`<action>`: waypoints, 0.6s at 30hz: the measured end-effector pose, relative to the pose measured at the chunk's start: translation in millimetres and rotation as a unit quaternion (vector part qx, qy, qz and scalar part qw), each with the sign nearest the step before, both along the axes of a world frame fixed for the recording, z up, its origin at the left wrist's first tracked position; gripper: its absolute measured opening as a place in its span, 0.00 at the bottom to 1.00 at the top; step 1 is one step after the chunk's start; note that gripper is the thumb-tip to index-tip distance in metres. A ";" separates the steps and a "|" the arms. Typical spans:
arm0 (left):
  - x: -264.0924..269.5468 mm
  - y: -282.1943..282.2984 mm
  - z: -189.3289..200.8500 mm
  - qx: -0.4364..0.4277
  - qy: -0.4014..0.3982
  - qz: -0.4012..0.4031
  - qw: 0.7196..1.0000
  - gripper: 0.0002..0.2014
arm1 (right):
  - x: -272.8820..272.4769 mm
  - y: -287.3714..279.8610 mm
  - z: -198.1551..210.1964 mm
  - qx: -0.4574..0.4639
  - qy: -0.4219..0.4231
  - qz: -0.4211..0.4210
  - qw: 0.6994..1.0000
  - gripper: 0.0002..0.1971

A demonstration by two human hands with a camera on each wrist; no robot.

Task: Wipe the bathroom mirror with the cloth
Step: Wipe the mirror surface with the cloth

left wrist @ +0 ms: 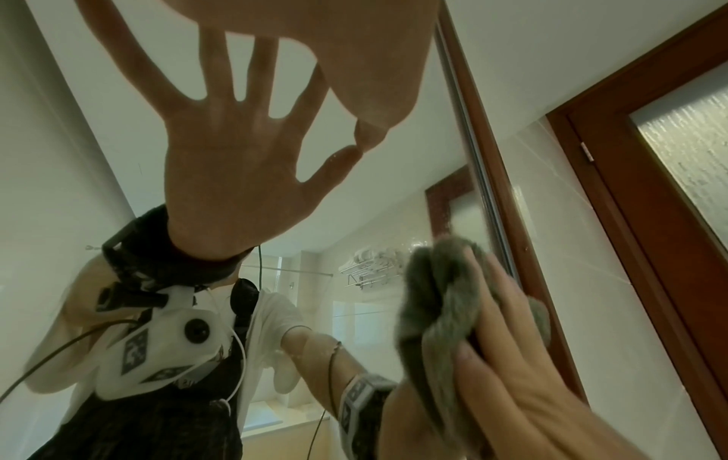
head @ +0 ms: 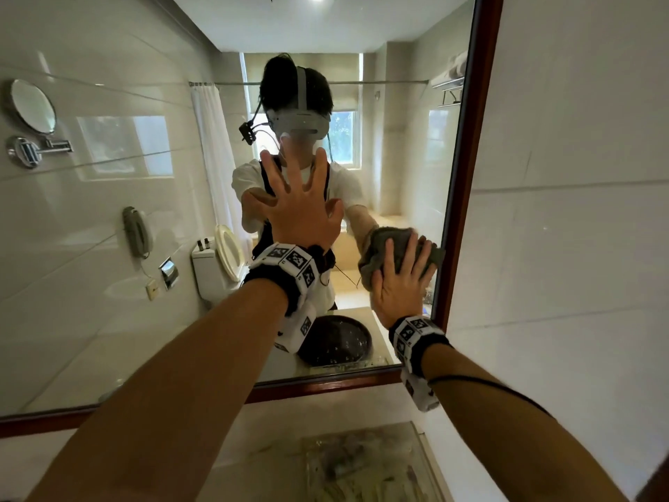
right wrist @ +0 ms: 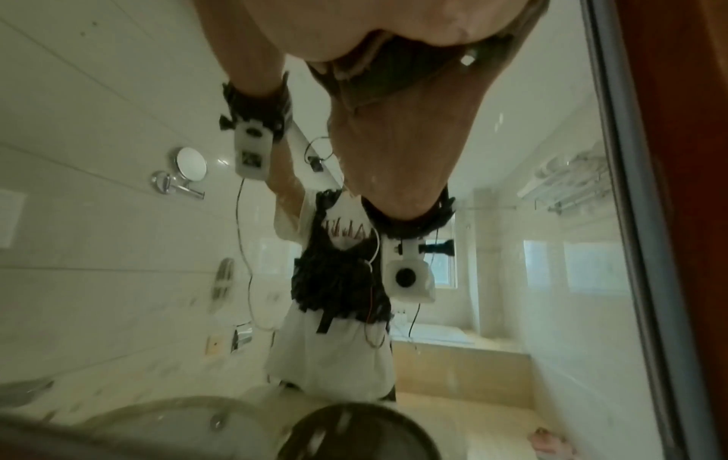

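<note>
The bathroom mirror (head: 119,197) has a dark wooden frame (head: 470,146). My left hand (head: 300,208) lies flat on the glass at its middle, fingers spread and straight, holding nothing; the left wrist view shows its palm (left wrist: 354,46) meeting its reflection. My right hand (head: 398,284) presses a crumpled grey-green cloth (head: 392,244) against the glass close to the right frame edge, fingers laid straight over it. From the left wrist the cloth (left wrist: 437,298) bunches under the right hand (left wrist: 512,373). In the right wrist view the cloth (right wrist: 409,71) shows below the palm.
A pale counter (head: 275,429) runs below the mirror, with a glass tray (head: 362,461) on it. White tiled wall (head: 579,211) lies to the right of the frame. A wooden door with frosted glass (left wrist: 685,130) stands further right. A dark round basin shows in the reflection.
</note>
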State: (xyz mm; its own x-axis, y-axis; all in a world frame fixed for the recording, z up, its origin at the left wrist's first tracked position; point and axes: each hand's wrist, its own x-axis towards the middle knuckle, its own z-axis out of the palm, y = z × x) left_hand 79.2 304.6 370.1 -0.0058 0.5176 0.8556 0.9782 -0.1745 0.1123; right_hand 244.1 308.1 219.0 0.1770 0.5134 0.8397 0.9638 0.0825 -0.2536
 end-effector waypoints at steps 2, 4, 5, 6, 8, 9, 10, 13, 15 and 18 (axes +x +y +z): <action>-0.3 -0.3 1.5 -0.002 -0.002 0.001 1.000 0.42 | -6.2 -2.9 -13.1 -0.023 0.012 0.003 1.000 0.32; 0.7 -0.8 -0.1 -0.007 -0.005 0.001 1.000 0.42 | -8.1 -4.6 -10.4 -0.032 0.022 0.006 0.999 0.32; 1.4 -1.5 -0.4 -0.008 -0.005 0.003 1.000 0.42 | -7.6 -5.0 -4.7 -0.029 0.019 0.008 0.999 0.31; 2.2 -1.6 -1.0 -0.009 -0.005 0.004 1.000 0.42 | -7.3 -4.2 3.5 -0.023 0.013 0.010 1.000 0.31; 2.2 -0.8 0.1 -0.010 -0.008 0.003 1.000 0.42 | -9.9 -0.6 34.5 0.000 -0.002 0.013 1.000 0.30; 2.1 -1.6 0.4 -0.010 -0.009 0.001 1.000 0.42 | -11.9 1.9 54.2 0.015 -0.006 0.014 1.000 0.30; 1.8 -2.3 1.0 -0.010 -0.008 0.000 1.000 0.42 | -14.7 4.7 75.9 0.029 -0.010 0.014 0.999 0.30; 0.4 -4.0 0.7 -0.013 -0.007 -0.007 1.000 0.42 | -25.7 10.3 126.7 0.048 -0.020 0.009 0.999 0.29; -2.2 -4.6 1.6 -0.011 -0.001 -0.008 1.000 0.43 | -29.1 11.7 136.9 0.051 -0.028 0.002 0.998 0.29; -10.1 -5.4 -5.0 -0.010 0.018 -0.015 1.000 0.43 | -29.2 10.8 110.4 0.043 -0.085 0.005 0.995 0.29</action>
State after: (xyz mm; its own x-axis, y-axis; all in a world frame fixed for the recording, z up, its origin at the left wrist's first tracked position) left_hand 69.1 299.2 365.1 0.0416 0.5340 0.8445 0.9759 -0.2029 0.0802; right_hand 214.9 318.9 329.4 0.0234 0.4398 0.8978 0.9912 0.1070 -0.0783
